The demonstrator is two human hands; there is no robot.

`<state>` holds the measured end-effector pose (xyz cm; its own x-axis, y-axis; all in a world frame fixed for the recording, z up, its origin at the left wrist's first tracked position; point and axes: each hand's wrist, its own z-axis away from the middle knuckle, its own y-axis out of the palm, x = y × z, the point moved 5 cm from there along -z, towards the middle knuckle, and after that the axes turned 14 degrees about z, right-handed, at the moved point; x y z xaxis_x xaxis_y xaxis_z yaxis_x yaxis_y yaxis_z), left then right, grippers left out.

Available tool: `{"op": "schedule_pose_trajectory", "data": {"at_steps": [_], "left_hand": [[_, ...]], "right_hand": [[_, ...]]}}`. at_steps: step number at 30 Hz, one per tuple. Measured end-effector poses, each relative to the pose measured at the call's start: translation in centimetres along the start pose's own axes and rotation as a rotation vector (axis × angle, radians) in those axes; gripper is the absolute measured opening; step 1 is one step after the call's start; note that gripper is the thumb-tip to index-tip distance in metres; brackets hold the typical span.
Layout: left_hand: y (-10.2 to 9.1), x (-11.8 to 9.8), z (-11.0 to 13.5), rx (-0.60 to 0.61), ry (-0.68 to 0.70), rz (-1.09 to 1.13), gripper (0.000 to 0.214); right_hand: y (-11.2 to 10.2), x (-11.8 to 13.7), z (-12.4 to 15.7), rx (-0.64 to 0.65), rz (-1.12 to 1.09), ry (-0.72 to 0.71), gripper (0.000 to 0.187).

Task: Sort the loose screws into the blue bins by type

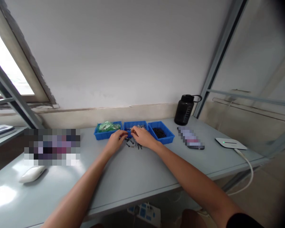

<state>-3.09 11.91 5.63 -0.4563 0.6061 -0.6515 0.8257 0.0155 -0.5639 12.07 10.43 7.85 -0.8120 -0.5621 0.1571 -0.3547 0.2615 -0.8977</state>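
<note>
My left hand (116,141) and my right hand (142,136) meet fingertip to fingertip over a small heap of dark screws (133,144) on the grey table (137,177). Both hands are pinched; what sits between the fingers is too small to name. Just behind them stand three blue trays: the left tray (102,134) holds green bagged parts (106,126), the middle tray (136,124) holds silvery screws, the right tray (168,136) holds black screws (159,132).
A dark water bottle (185,109) stands at the back right by a metal post. A white router (230,143) with a cable lies at the right edge, a white mouse (32,174) at the left. A power strip (146,213) lies on the floor below.
</note>
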Motion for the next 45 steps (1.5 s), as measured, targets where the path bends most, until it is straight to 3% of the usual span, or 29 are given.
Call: {"op": "schedule_pose_trajectory", "data": {"at_steps": [6, 9, 15, 18, 20, 22, 27, 30, 35, 45], "left_hand": [[-0.1, -0.2, 0.1, 0.006, -0.010, -0.012, 0.022], [-0.1, -0.3, 0.1, 0.003, -0.023, -0.018, 0.026], [0.6, 0.0, 0.5, 0.121, -0.035, -0.058, 0.028], [1.0, 0.1, 0.8, 0.222, -0.023, -0.075, 0.027], [1.1, 0.1, 0.9, 0.272, -0.019, -0.080, 0.031], [1.1, 0.1, 1.0, 0.305, -0.014, -0.088, 0.034], [1.0, 0.1, 1.0, 0.340, -0.001, -0.115, 0.028], [1.0, 0.2, 0.9, 0.343, 0.001, -0.131, 0.021], [0.9, 0.1, 0.9, 0.325, -0.001, -0.134, 0.018], [0.8, 0.3, 0.8, 0.203, -0.074, -0.074, 0.016]], "right_hand": [[-0.2, 1.2, 0.1, 0.041, 0.013, -0.099, 0.010], [-0.7, 1.2, 0.0, 0.047, 0.065, -0.069, 0.008], [-4.3, -3.7, 0.4, -0.055, 0.253, 0.327, 0.024], [-5.1, -6.5, 1.0, -0.020, 0.313, 0.500, 0.024], [-5.0, -7.2, 1.2, 0.009, 0.329, 0.541, 0.025], [-4.5, -6.3, 1.0, 0.030, 0.317, 0.496, 0.028], [-1.7, -0.1, 0.4, 0.125, 0.194, 0.132, 0.021], [0.0, 2.1, 0.8, 0.182, 0.164, 0.008, 0.015], [1.1, 1.6, 1.0, 0.208, 0.182, -0.032, 0.014], [1.3, 0.9, 0.7, 0.231, 0.248, -0.002, 0.020]]}}
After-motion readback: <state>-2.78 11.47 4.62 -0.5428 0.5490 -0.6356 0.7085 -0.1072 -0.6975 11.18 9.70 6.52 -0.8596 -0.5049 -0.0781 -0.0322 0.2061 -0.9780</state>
